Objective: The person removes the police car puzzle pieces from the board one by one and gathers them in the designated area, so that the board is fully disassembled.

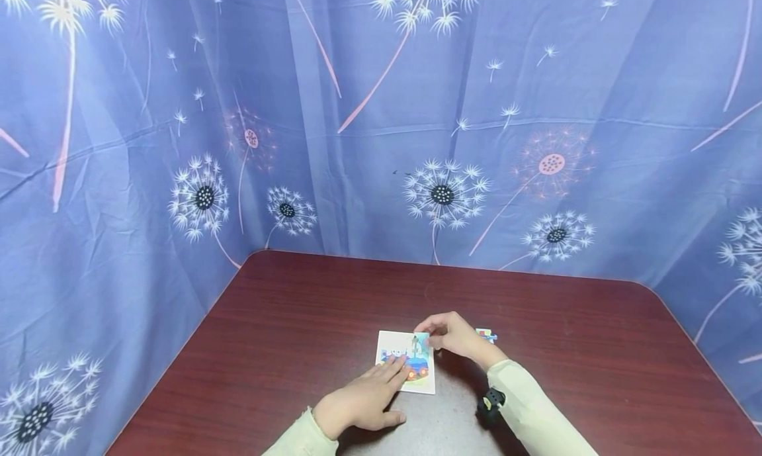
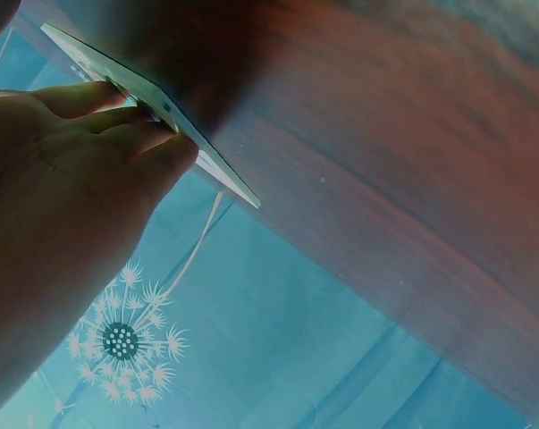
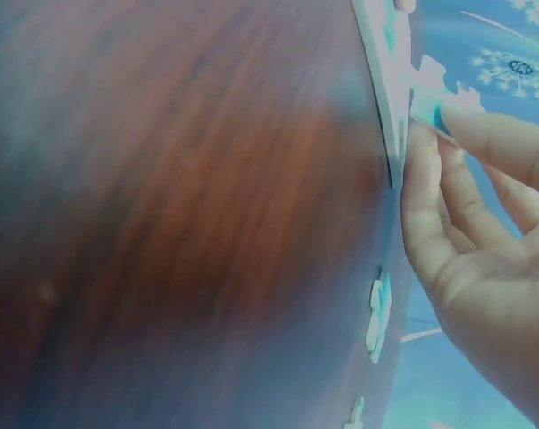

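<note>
In front of you is a dark reddish-brown table (image 1: pixel 286 323), its wood grain running mostly from side to side and both far corners rounded. Its surface shines pale just on your side of a squarish picture board (image 1: pixel 391 340), which lies on the wood with its far edge roughly in line with the table's. You see a white border around the board's bright printing. To your right, well apart from the board, a loose puzzle piece (image 1: pixel 485 335) lies partly in sight, blue and red among its colours. Your right wrist view shows two such pieces on the tabletop, a bluish piece (image 3: pixel 379 317) and a second piece (image 3: pixel 355 415) cut off by the bottom edge
</note>
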Motion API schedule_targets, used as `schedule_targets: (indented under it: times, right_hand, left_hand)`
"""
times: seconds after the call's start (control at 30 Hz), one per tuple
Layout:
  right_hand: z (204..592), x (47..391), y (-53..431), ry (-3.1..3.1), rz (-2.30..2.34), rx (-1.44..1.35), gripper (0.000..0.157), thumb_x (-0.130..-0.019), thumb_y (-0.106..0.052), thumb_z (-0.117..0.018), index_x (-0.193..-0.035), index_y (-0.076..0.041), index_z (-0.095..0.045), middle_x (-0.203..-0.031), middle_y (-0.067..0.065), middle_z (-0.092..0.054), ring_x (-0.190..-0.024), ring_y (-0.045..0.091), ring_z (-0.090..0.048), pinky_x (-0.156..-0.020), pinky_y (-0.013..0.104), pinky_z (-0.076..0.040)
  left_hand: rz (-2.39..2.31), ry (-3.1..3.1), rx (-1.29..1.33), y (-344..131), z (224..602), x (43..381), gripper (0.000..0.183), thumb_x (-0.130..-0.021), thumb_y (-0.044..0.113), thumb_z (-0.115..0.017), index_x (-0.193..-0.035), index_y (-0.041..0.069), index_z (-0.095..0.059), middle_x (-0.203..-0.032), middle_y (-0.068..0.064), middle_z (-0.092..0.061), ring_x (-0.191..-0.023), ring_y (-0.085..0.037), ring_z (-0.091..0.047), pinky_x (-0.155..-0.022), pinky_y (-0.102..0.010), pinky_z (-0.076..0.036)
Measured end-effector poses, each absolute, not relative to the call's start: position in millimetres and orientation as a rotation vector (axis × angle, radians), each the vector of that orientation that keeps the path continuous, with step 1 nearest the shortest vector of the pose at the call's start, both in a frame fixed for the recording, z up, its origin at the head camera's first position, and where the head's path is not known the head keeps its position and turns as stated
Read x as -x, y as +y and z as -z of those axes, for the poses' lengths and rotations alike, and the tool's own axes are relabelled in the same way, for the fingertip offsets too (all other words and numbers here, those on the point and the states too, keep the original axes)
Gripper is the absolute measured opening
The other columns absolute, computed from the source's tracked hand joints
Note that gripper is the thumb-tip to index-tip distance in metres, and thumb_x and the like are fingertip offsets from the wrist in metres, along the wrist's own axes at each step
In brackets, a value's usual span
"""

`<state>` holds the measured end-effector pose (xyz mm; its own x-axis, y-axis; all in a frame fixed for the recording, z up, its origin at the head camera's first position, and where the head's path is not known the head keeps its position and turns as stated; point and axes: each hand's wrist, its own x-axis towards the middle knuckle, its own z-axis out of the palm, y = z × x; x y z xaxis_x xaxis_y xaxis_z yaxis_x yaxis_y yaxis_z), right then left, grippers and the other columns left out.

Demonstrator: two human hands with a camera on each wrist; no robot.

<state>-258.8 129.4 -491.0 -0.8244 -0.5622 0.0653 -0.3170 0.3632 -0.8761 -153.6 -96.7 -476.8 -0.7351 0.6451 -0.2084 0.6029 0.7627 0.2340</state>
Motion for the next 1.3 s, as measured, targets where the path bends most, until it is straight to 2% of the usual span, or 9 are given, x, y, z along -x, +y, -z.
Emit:
schedule_targets:
  times: [0.13, 0.23, 0.5, 0.77, 0.93, 1.13, 1.3]
  right_hand:
    - [491, 262, 133, 2.346, 1.508, 0.754, 0.02, -0.086, 0.01, -0.06, -0.105, 0.009, -0.067, -0.091, 0.025, -0.067, -0.071, 0.032, -0.063, -0.059, 0.046, -0.056]
    - [486, 262, 136, 2.321, 1.543, 0.733, 0.02, -0.087, 0.008, -0.06, -0.106, 0.011, -0.066, -0.094, 0.026, -0.067, -0.077, 0.038, -0.065, -0.065, 0.05, -0.057]
    - [476, 262, 153, 2.356, 1.544, 0.672, 0.023, -0.089, 0.0, -0.062, -0.112, 0.004, -0.066, -0.095, 0.019, -0.07, -0.07, 0.034, -0.065, -0.059, 0.043, -0.056]
    - [471, 265, 177, 2.374, 1.579, 0.606, 0.027, -0.091, -0.003, -0.062, -0.117, 0.004, -0.065, -0.102, 0.02, -0.068, -0.078, 0.031, -0.065, -0.063, 0.046, -0.056]
    - [468, 266, 194, 2.416, 1.586, 0.555, 0.027, -0.09, -0.005, -0.065, -0.115, 0.004, -0.064, -0.097, 0.019, -0.067, -0.073, 0.029, -0.064, -0.061, 0.039, -0.055]
    - [468, 269, 215, 2.416, 1.634, 0.511, 0.027, -0.09, -0.004, -0.065, -0.114, 0.007, -0.061, -0.095, 0.02, -0.065, -0.078, 0.024, -0.065, -0.067, 0.042, -0.057]
    - [469, 267, 233, 2.462, 1.6, 0.501, 0.025, -0.091, -0.006, -0.064, -0.113, 0.006, -0.062, -0.093, 0.015, -0.067, -0.077, 0.018, -0.064, -0.067, 0.04, -0.056]
  left_hand:
    - [-0.236, 2.672, -0.97, -97, 474, 153, 0.076, -0.091, 0.044, -0.06, -0.151, 0.007, -0.031, -0.158, -0.01, -0.022, -0.144, -0.026, -0.022, -0.115, -0.038, -0.025]
    - [-0.245, 2.67, -0.974, -97, 474, 152, 0.076, -0.091, 0.044, -0.06, -0.15, 0.007, -0.031, -0.158, -0.01, -0.022, -0.144, -0.026, -0.022, -0.115, -0.039, -0.025]
    - [-0.236, 2.68, -0.988, -96, 475, 153, 0.076, -0.091, 0.044, -0.06, -0.15, 0.006, -0.03, -0.158, -0.01, -0.022, -0.144, -0.027, -0.022, -0.115, -0.039, -0.025]
    - [-0.236, 2.682, -0.981, -96, 472, 152, 0.076, -0.091, 0.044, -0.061, -0.15, 0.007, -0.031, -0.158, -0.01, -0.022, -0.144, -0.027, -0.023, -0.115, -0.039, -0.026]
    - [-0.233, 2.683, -0.987, -96, 472, 151, 0.076, -0.091, 0.044, -0.061, -0.15, 0.006, -0.031, -0.158, -0.011, -0.023, -0.144, -0.027, -0.023, -0.114, -0.039, -0.027]
    - [-0.239, 2.68, -0.987, -97, 474, 152, 0.076, -0.091, 0.043, -0.061, -0.15, 0.006, -0.031, -0.158, -0.011, -0.022, -0.144, -0.028, -0.023, -0.114, -0.04, -0.026]
    - [-0.246, 2.673, -0.986, -97, 474, 152, 0.076, -0.091, 0.043, -0.06, -0.15, 0.006, -0.03, -0.158, -0.012, -0.022, -0.144, -0.028, -0.023, -0.114, -0.04, -0.026]
